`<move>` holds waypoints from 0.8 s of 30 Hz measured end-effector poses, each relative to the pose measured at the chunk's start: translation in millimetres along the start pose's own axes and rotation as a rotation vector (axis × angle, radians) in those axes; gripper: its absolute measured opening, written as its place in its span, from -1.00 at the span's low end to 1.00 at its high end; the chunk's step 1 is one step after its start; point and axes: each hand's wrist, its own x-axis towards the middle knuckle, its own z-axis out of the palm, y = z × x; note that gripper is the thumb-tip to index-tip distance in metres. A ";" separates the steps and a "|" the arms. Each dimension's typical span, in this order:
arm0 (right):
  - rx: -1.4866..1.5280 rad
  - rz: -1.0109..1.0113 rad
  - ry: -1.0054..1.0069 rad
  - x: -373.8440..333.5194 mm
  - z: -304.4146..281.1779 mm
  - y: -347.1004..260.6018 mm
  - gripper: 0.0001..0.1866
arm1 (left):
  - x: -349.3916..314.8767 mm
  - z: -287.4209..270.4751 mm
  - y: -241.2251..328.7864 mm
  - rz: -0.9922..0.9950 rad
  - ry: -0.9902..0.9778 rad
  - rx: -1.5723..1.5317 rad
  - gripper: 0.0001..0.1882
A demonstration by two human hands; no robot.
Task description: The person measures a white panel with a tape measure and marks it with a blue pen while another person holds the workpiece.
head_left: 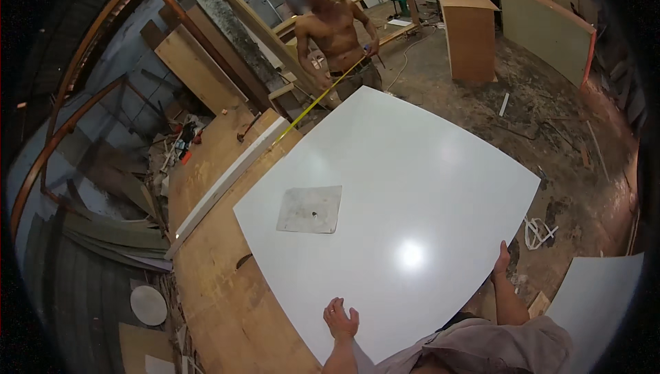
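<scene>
A large glossy white panel (412, 168) lies before me, over a plywood-topped table. My left hand (341, 320) rests on its near part, fingers apart and nothing in them. At the right edge of the panel, my right hand (502, 261) holds the rim; some of its fingers are hidden. On the panel's left part sits a small greyish rectangular plate (309, 210) with a dark spot on it. Beyond the far edge, a co-worker has a yellow tape measure (317, 102) stretched out toward a long white-edged strip (230, 176) on the table.
Bare plywood tabletop (220, 305) extends on the left, with a hammer (249, 127) near its far end. A brown wooden box (470, 38) and a long pale cabinet panel (548, 34) stand on the floor at the far right. Another white sheet (597, 298) is at my right.
</scene>
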 end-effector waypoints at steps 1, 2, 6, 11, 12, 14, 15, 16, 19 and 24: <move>0.030 0.020 -0.017 -1.7 4.3 1.4 -0.41 | -3.8 -1.9 -2.3 -0.005 0.007 0.010 -0.48; 0.060 0.042 -0.038 -3.7 10.6 3.5 -0.43 | -7.9 -4.9 -5.5 -0.012 0.015 0.021 -0.48; -0.099 -0.144 0.008 19.9 -30.8 18.9 -0.45 | 12.9 4.2 12.0 0.019 0.004 -0.055 -0.47; 0.231 0.167 -0.004 -20.8 27.2 -20.7 -0.41 | -3.4 -13.5 -2.8 -0.065 0.025 -0.021 -0.49; 0.267 0.168 -0.021 -21.5 24.4 -22.6 -0.41 | -5.0 -13.8 -3.2 -0.063 0.031 -0.022 -0.49; -0.138 -0.028 -0.029 -10.7 -2.3 -7.7 -0.39 | 6.3 -8.9 2.4 -0.092 -0.022 -0.049 -0.48; -0.133 -0.029 -0.076 -7.0 -2.1 -6.9 -0.38 | 2.5 -9.8 0.2 -0.117 -0.051 -0.047 -0.48; -0.125 -0.028 -0.123 -7.1 3.5 -11.5 -0.37 | -1.6 -11.8 -2.3 -0.132 -0.045 -0.050 -0.48; 0.373 0.165 -0.204 -11.9 11.5 -16.8 -0.36 | -1.6 -14.2 -2.0 -0.145 -0.073 -0.049 -0.48; 0.265 0.181 -0.159 -24.0 24.8 -40.3 -0.39 | 0.9 -14.0 0.0 -0.138 -0.075 -0.052 -0.48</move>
